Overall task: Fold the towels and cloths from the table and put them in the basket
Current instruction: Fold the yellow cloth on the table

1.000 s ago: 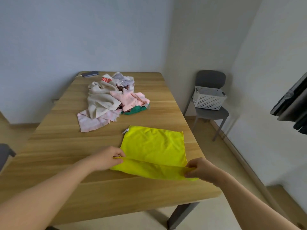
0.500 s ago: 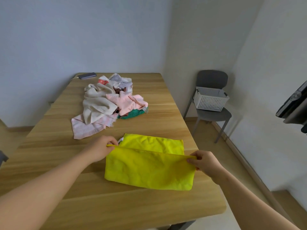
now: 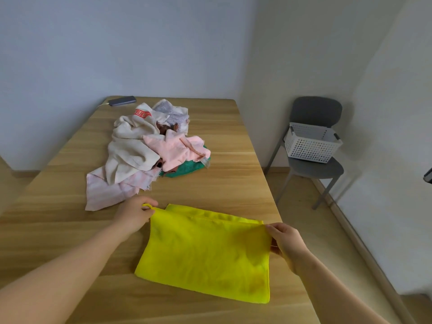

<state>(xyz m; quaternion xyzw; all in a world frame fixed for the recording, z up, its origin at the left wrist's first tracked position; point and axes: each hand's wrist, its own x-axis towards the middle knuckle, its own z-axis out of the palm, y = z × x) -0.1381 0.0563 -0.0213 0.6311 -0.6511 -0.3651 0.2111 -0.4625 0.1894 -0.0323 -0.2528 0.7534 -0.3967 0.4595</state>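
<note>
A phone (image 3: 122, 101) lies at the far left corner of the table (image 3: 233, 178). Toward the near edge, the left hand (image 3: 136, 215) rests on the wood with its fingers curled, pinching the far left corner of the yellow cloth (image 3: 205, 253). A small bit of yellow pokes out above the fingers. Just beyond this hand, in the middle of the table, sits a loose pile of cloths (image 3: 145, 150): cream, pale pink, pink, grey and green pieces heaped together and unfolded.

The yellow cloth lies flat near the table's near right corner, doubled over. A strip of its lower layer shows along the far edge. It stretches between the two hands.

The right hand (image 3: 286, 244) is at the cloth's right edge, gripping the far right corner of the top layer between fingers and thumb.

Past the table's right edge, a white basket (image 3: 312, 146) sits on the seat of a grey chair (image 3: 315, 111), well apart from the cloth.
</note>
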